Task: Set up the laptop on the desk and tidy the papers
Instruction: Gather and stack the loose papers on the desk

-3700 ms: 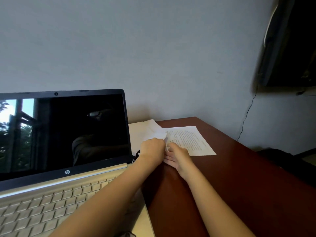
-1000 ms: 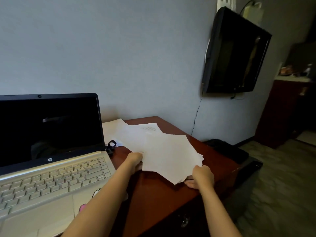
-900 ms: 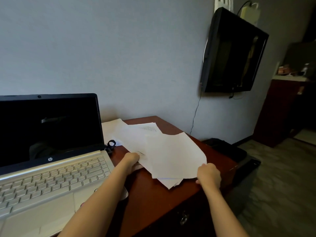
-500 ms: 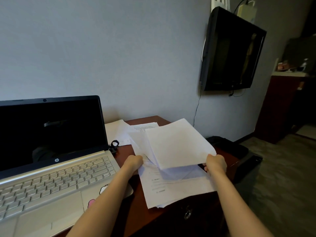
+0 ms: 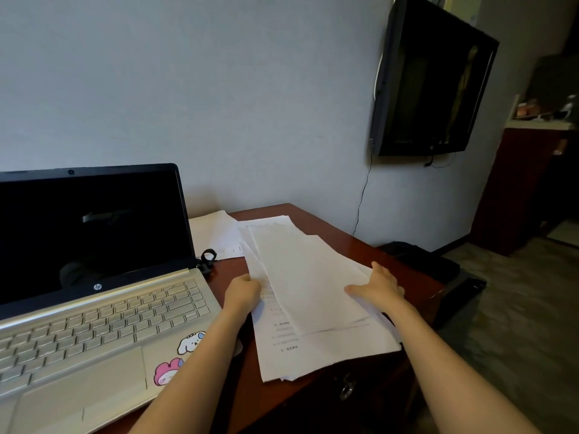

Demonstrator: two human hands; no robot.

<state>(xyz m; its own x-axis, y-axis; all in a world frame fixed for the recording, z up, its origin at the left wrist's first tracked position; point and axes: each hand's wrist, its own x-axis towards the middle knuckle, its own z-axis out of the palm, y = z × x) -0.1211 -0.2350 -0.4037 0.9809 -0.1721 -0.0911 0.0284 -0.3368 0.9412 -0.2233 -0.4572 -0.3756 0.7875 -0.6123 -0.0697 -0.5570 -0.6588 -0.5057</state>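
Papers (image 5: 313, 296) being squared into one pile on the wooden surface (image 5: 410, 270) beside the laptop (image 5: 94, 308).
Thin, limp white sheets are fanned unevenly at the near edge; their left side is gripped by the left hand (image 5: 242, 291), and the right hand (image 5: 377, 288) is laid flat on top. Edge alignment seems needed next, and the farther sheets (image 5: 213, 233) gathered in.

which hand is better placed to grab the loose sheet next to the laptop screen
Left. The left hand, its grip on the left edge of the paper stack, sits nearest the loose sheet beside the laptop; the right hand lies flat on the far side.
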